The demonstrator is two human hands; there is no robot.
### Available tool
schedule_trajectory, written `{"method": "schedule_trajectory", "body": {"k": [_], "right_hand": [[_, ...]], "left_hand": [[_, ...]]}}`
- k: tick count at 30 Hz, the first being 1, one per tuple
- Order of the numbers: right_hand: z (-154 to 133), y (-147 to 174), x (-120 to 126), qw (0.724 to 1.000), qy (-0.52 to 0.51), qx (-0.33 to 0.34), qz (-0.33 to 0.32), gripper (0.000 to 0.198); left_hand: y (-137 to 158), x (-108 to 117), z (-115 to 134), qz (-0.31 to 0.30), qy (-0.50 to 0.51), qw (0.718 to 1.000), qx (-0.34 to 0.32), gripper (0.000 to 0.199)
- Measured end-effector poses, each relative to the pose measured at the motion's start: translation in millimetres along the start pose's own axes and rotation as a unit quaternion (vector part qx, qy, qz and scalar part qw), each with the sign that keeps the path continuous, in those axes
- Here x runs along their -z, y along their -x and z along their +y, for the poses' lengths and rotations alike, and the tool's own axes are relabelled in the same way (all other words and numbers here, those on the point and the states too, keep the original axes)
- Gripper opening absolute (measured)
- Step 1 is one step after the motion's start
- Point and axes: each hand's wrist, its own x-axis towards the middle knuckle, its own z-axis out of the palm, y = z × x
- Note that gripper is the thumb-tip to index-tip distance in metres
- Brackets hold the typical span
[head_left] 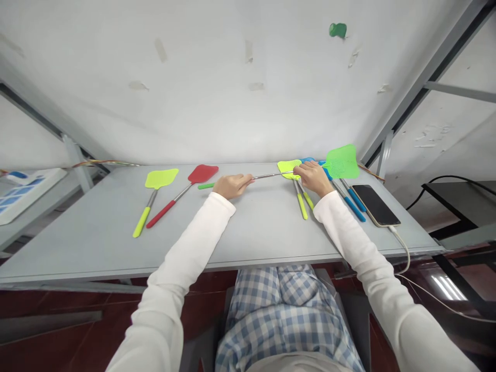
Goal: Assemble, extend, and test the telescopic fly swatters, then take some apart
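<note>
Between my two hands a green fly swatter [342,161] is held sideways above the table, its metal rod stretched out. My left hand [232,186] is closed around it near the green handle, whose end sticks out to the left. My right hand [313,176] grips the rod close to the green paddle. Under and beside my right hand lie yellow fly swatters [301,205] and blue fly swatters [353,206], their paddles partly hidden. Left of my left hand are a red fly swatter [202,173] and another yellow fly swatter [160,178].
A phone [375,205] with a white charging cable [405,248] lies at the table's right. The grey table [116,258] meets a white wall [217,103] marked with tape scraps. Metal frame posts [77,163] stand at both sides. A white-and-blue object [27,191] rests far left.
</note>
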Motion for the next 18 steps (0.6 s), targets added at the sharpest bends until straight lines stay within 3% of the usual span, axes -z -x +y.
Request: {"method": "schedule_trajectory", "body": {"k": [12,18], "right_hand": [[16,7,-6,0.999,0.004,-0.011,0.03,0.025],[15,14,-9,0.998,-0.025,-0.061,0.026,0.026]], "left_hand": [[12,3,-47,0.026,-0.024,0.999,0.029,0.045],[10,-10,-33,0.064,-0.016,0.998,-0.015,0.043]]}}
